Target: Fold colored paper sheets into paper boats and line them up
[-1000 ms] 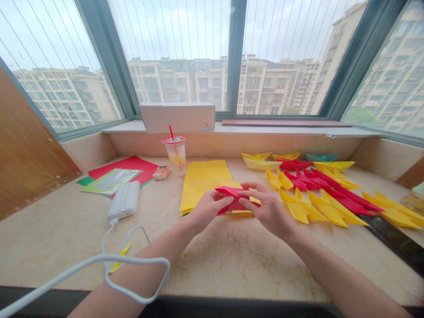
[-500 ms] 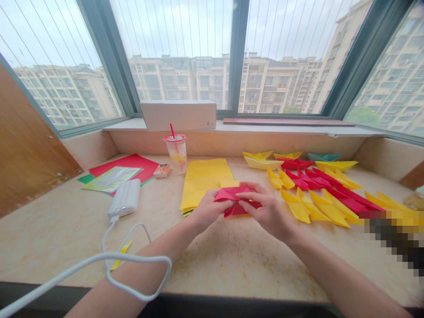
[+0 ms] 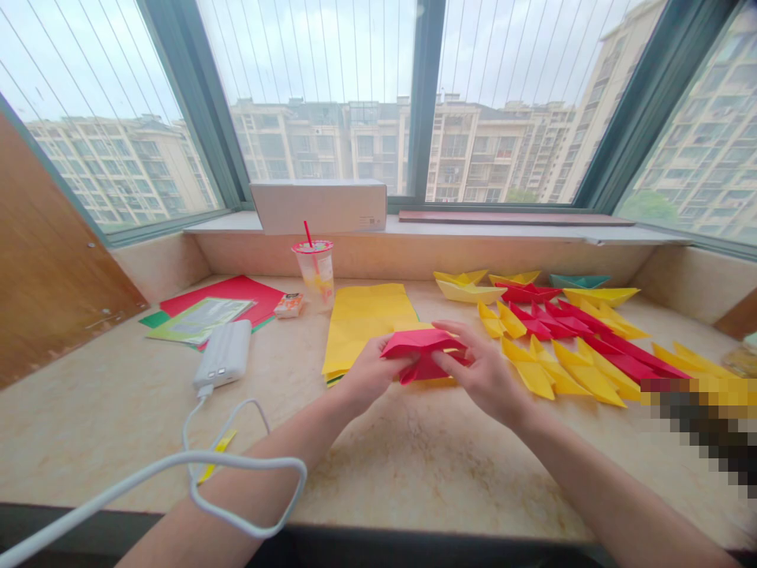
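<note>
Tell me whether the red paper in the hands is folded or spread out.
Folded: the red paper shows sharp creases and pointed flaps where the left hand and right hand grip it.

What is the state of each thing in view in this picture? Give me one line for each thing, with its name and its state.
Red folded paper: held by both hands
Left hand: pinching the paper
Right hand: pinching the paper
Yellow paper stack: lying flat
Yellow paper boat: folded, upright
Plastic cup: lidded, straw inserted
Power bank: lying flat, white cable plugged in
</note>
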A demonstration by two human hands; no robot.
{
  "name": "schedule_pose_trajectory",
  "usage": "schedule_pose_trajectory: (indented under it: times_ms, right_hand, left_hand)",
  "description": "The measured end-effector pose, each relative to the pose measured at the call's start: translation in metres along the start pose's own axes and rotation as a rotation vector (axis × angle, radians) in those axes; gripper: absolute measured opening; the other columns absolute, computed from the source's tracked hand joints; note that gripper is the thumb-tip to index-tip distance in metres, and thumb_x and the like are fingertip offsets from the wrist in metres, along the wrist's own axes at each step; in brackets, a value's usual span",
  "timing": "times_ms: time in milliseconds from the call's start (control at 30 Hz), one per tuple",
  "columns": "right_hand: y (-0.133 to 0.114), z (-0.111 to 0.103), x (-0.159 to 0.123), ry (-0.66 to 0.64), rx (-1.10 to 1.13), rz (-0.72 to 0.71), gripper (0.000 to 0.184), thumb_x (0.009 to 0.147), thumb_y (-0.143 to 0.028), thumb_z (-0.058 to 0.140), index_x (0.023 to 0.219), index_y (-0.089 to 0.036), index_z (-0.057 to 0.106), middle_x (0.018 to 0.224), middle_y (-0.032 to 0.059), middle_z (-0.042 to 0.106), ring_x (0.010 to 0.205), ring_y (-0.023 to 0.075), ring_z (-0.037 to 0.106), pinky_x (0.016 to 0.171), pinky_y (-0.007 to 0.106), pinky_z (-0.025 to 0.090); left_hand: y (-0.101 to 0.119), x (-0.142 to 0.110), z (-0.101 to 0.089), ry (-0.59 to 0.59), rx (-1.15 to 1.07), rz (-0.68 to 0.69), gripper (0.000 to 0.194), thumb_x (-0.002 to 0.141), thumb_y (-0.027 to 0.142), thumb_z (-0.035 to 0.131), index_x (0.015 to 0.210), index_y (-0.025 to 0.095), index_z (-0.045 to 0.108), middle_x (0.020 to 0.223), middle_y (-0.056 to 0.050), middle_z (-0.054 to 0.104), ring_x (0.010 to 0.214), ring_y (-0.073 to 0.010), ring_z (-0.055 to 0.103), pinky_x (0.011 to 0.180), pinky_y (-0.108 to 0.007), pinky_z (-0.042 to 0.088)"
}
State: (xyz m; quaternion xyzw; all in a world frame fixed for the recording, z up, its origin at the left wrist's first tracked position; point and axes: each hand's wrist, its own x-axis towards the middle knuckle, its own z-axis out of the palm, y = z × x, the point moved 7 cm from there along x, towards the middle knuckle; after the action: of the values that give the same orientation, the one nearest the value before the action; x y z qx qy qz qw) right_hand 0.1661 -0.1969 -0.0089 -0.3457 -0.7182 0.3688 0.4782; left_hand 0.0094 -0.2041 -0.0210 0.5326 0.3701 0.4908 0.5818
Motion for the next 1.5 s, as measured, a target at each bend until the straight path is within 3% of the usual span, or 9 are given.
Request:
schedule_pose_trajectory:
  times_ms: [100,300,533,633,700,867,1033,1233,1500]
  right_hand:
    - [0.005,0.002,0.001,-0.038,0.094,0.068,0.044,0.088,-0.029,0.065,0.131,-0.027,0.058,0.125,0.0075,0.067,0.109,0.024,0.067,0.092,0.04,0.057]
    - [-0.008,0.006,0.001,-0.083,-0.016,-0.017,0.023,0.088,-0.03,0.066,0.109,-0.027,0.073,0.118,0.0055,0.07,0.112,0.0239,0.064,0.099,0.041,0.052]
    - [-0.011,0.004,0.002,-0.099,-0.111,-0.021,0.03,0.086,-0.03,0.068,0.116,-0.03,0.072,0.124,0.0054,0.066,0.115,0.024,0.062,0.103,0.041,0.049]
    - [-0.007,0.0,0.003,-0.045,-0.107,-0.004,0.03,0.087,-0.032,0.068,0.116,-0.029,0.073,0.125,0.0061,0.065,0.114,0.0247,0.062,0.1,0.041,0.051]
    - [-0.005,-0.003,0.005,-0.009,-0.102,-0.001,0.031,0.087,-0.034,0.067,0.117,-0.029,0.072,0.125,0.0065,0.065,0.114,0.0251,0.062,0.099,0.041,0.052]
    - [-0.005,-0.007,0.006,0.04,-0.086,-0.015,0.03,0.087,-0.033,0.068,0.117,-0.028,0.072,0.124,0.0063,0.066,0.114,0.0245,0.062,0.101,0.041,0.052]
    - [-0.006,-0.004,0.005,0.013,-0.05,0.003,0.03,0.086,-0.034,0.069,0.115,-0.028,0.073,0.124,0.0065,0.066,0.112,0.0248,0.063,0.097,0.04,0.054]
    - [-0.01,-0.005,0.005,0.005,-0.044,0.002,0.032,0.086,-0.035,0.069,0.116,-0.027,0.073,0.125,0.007,0.065,0.114,0.0249,0.062,0.098,0.039,0.054]
    - [-0.008,-0.007,0.006,0.013,-0.058,-0.04,0.029,0.085,-0.036,0.069,0.113,-0.028,0.075,0.122,0.0071,0.067,0.111,0.0251,0.064,0.094,0.04,0.056]
  left_hand:
    - [-0.001,0.0,-0.001,0.006,-0.034,-0.003,0.036,0.073,0.032,0.079,0.103,0.013,0.073,0.095,-0.007,0.074,0.089,-0.0204,0.065,0.088,-0.034,0.047]
    - [0.0,-0.002,0.001,0.0,-0.057,-0.016,0.031,0.072,0.019,0.074,0.103,0.014,0.075,0.099,-0.008,0.075,0.092,-0.0208,0.067,0.086,-0.031,0.049]
    - [-0.007,0.003,-0.004,0.06,-0.173,-0.041,0.035,0.082,0.038,0.069,0.107,0.014,0.069,0.103,-0.011,0.073,0.094,-0.0234,0.069,0.085,-0.036,0.052]
    - [-0.002,0.001,-0.012,0.158,-0.265,-0.001,0.048,0.087,0.049,0.061,0.125,0.019,0.057,0.106,-0.01,0.071,0.092,-0.0227,0.07,0.084,-0.038,0.054]
    - [0.004,0.0,-0.009,0.118,-0.283,0.044,0.061,0.087,0.055,0.061,0.137,0.023,0.046,0.112,-0.01,0.069,0.097,-0.0235,0.069,0.086,-0.039,0.054]
    - [0.009,-0.002,-0.001,0.046,-0.094,0.124,0.087,0.072,0.03,0.083,0.144,0.028,0.035,0.122,-0.01,0.064,0.101,-0.0212,0.068,0.09,-0.035,0.052]
    - [0.009,0.0,-0.009,0.14,-0.009,0.154,0.058,0.079,0.032,0.076,0.13,0.021,0.051,0.1,-0.007,0.072,0.087,-0.0174,0.069,0.082,-0.03,0.054]
    - [0.014,0.0,-0.012,0.164,0.036,0.25,0.048,0.085,0.027,0.066,0.13,0.023,0.049,0.106,-0.005,0.069,0.081,-0.0143,0.067,0.077,-0.027,0.054]
    - [0.035,-0.011,-0.005,0.136,0.449,0.496,0.021,0.09,0.02,0.054,0.106,0.019,0.068,0.116,-0.01,0.064,0.116,-0.0224,0.057,0.103,-0.036,0.044]
